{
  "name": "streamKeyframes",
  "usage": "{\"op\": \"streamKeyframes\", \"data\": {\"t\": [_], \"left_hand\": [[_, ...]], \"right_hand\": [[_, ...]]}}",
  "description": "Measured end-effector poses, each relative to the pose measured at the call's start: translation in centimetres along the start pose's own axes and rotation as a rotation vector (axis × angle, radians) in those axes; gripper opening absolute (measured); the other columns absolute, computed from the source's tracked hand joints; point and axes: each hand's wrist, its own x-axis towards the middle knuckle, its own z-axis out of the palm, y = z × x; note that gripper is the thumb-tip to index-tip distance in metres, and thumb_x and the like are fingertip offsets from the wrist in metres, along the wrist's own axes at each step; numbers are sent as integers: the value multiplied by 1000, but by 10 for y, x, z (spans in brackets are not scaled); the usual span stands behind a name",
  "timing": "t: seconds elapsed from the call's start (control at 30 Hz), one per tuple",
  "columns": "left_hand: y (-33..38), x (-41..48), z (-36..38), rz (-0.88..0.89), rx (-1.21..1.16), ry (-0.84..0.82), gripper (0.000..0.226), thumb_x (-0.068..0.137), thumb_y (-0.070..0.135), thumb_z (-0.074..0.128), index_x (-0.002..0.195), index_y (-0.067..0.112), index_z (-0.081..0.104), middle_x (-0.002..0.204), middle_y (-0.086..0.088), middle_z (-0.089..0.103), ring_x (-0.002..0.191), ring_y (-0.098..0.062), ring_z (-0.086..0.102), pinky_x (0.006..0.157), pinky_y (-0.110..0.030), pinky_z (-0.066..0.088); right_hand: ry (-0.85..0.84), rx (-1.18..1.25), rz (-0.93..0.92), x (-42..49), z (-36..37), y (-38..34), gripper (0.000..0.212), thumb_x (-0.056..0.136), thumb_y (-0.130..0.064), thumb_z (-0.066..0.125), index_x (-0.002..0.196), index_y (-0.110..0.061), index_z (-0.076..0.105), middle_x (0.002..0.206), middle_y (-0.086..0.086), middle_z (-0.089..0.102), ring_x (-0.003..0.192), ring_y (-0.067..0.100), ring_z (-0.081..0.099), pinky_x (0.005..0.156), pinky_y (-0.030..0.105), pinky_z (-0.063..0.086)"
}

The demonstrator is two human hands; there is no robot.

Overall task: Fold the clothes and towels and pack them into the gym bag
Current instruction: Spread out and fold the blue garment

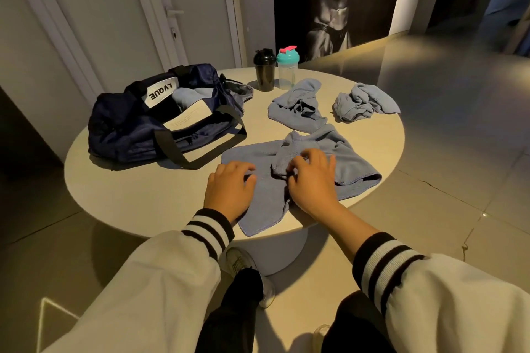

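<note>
A crumpled blue towel lies on the near part of the round table, one corner hanging over the front edge. My left hand rests on its left side with fingers curled down onto the cloth. My right hand pinches a bunched fold near the towel's middle. Two more crumpled blue towels lie farther back, one in the centre and one at the right. The navy gym bag stands open at the left with blue cloth inside.
A black shaker bottle and a clear one with a teal lid stand at the table's far edge. White doors are behind the bag. Shiny tiled floor surrounds the table. My legs and a white shoe are below.
</note>
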Motion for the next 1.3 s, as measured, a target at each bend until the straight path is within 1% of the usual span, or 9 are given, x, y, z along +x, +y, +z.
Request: {"op": "streamKeyframes", "data": {"t": [0.1,0.2,0.33,0.53,0.7,0.83,0.97,1.1,1.3], "left_hand": [[-9,11,8,-19,122,-210,54,103,52,33,152,31,35,159,1,34,144,-24,30,119,-43,22],[-17,21,12,0,221,-298,59,104,56,22,158,32,18,167,1,13,153,-21,12,123,-50,10],[-38,38,8,-80,260,-318,56,105,52,19,158,35,14,168,0,4,154,-23,2,123,-50,3],[-35,16,7,-27,100,58,40,100,51,43,132,34,59,144,4,52,130,-24,39,112,-42,23],[-24,-8,13,30,172,-240,67,97,69,27,157,39,19,167,3,13,151,-23,11,123,-45,10],[-31,-14,4,108,125,-358,69,96,72,27,157,43,13,168,6,1,154,-19,-3,124,-45,0],[-32,-25,4,184,35,-283,69,89,73,37,151,43,32,164,11,19,151,-17,9,124,-45,8],[-34,-25,4,113,-136,-57,44,97,44,55,139,31,54,145,9,50,133,-19,40,115,-39,29],[-30,-22,-6,-109,-402,1,40,107,37,32,142,32,50,127,-5,64,110,-26,59,98,-45,49]], "right_hand": [[-95,141,-185,2,7,-18,18,93,-24,54,104,-18,66,113,5,55,112,29,49,112,53,28],[-218,113,-202,0,18,-25,28,98,-31,48,119,-24,66,126,1,55,129,21,43,120,59,3],[-110,58,-183,-3,20,-23,34,97,-32,49,125,-21,66,142,5,48,147,27,24,119,57,-15],[-73,-19,9,-5,21,-17,29,93,-34,52,117,-24,65,150,12,37,147,35,15,120,61,1],[-130,-37,73,-7,22,-17,36,95,-36,48,128,-29,57,137,9,49,135,33,32,116,61,12],[-106,-74,157,-14,16,-11,39,96,-32,47,133,-25,56,128,5,55,129,32,41,118,63,7],[-57,-20,190,-22,11,-13,41,93,-25,49,133,-22,56,125,7,53,125,34,43,118,63,2],[-12,93,50,-22,7,-20,37,94,-21,53,130,-22,59,130,4,53,124,29,47,120,58,-2],[-203,262,-435,-18,-8,-34,43,84,-9,55,125,-17,66,133,5,61,124,26,52,105,39,40]]}}
